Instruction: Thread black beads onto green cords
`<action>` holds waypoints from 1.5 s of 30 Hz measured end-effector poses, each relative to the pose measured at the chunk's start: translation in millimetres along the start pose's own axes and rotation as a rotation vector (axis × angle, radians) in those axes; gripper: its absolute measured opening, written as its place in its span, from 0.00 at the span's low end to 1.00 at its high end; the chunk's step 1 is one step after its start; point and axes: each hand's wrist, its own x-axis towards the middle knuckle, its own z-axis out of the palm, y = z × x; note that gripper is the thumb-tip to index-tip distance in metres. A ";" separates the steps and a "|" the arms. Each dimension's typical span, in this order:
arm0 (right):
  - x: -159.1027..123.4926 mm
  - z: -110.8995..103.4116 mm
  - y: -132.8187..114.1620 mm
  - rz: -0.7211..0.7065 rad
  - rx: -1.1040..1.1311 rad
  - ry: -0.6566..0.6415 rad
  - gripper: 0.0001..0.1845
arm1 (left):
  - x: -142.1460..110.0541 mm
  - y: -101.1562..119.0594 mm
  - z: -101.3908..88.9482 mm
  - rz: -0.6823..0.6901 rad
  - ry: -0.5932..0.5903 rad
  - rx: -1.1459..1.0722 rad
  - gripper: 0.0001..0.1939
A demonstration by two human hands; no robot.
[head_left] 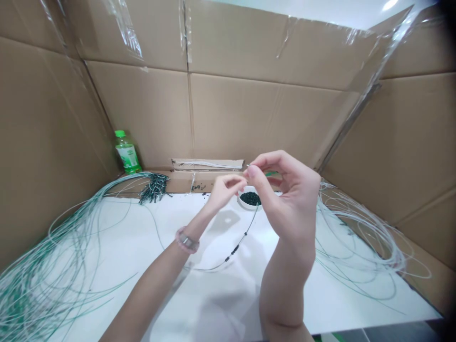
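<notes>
My right hand [285, 194] is raised at the centre, thumb and forefinger pinched on the thin tip of a wire. Close below that pinch, my left hand [228, 189] has its fingertips pressed together; whatever they hold is too small to make out. A thin wire strand [252, 219] hangs below the right hand in front of the bowl and curves left over the table. Several small dark beads [235, 249] sit along it in short groups. Behind the hands stands a white bowl [245, 205], partly hidden, with many tiny dark beads [250, 198] in it.
Loose green and white wires [32, 289] spread over the left side, ending in a dark beaded bunch [154, 188]. More pale wires [377, 242] coil at right. A green bottle [127, 154] stands at back left. Cardboard walls [249, 114] enclose the white table [142, 242].
</notes>
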 end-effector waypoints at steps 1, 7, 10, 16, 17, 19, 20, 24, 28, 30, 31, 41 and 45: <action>0.1 0.7 0.2 -0.008 0.000 0.007 0.03 | 4.2 10.9 -7.2 -0.028 0.008 -0.047 0.15; -2.6 13.9 -0.9 -0.046 0.016 0.031 0.04 | 5.1 81.1 -33.5 -0.152 0.169 -0.581 0.07; -5.5 21.0 -3.8 -0.045 0.042 -0.006 0.04 | 1.8 96.4 -33.4 -0.107 0.179 -0.566 0.06; -9.4 24.7 -7.4 -0.068 0.076 0.019 0.05 | -1.4 98.1 -32.2 -0.008 0.199 -0.367 0.07; -9.7 24.6 -7.5 -0.071 0.071 0.023 0.05 | -1.9 97.6 -32.6 -0.007 0.200 -0.357 0.07; -10.0 24.6 -7.1 -0.078 0.062 0.027 0.05 | -2.9 96.5 -33.5 -0.011 0.195 -0.355 0.05; -10.0 24.6 -6.9 -0.081 0.060 0.026 0.05 | -3.3 96.0 -33.7 -0.012 0.188 -0.360 0.05; -9.9 24.1 -6.3 -0.092 0.056 0.018 0.05 | -4.3 94.5 -34.3 -0.007 0.154 -0.398 0.02; -9.5 19.9 -6.9 -0.075 0.039 -0.004 0.05 | -4.5 98.2 -37.2 0.020 0.153 -0.322 0.02; -9.2 16.5 -7.6 -0.077 0.033 -0.027 0.06 | -4.7 102.3 -40.5 0.045 0.159 -0.213 0.01; -9.0 14.8 -8.0 -0.078 0.031 -0.040 0.06 | -4.9 104.5 -42.4 0.057 0.154 -0.163 0.02; -5.8 9.1 0.6 -0.093 0.115 -0.072 0.08 | -4.8 108.2 -47.5 0.037 0.129 -0.144 0.03; -3.6 10.2 4.4 -0.094 0.105 -0.085 0.09 | -5.4 107.9 -46.7 0.044 0.151 -0.105 0.04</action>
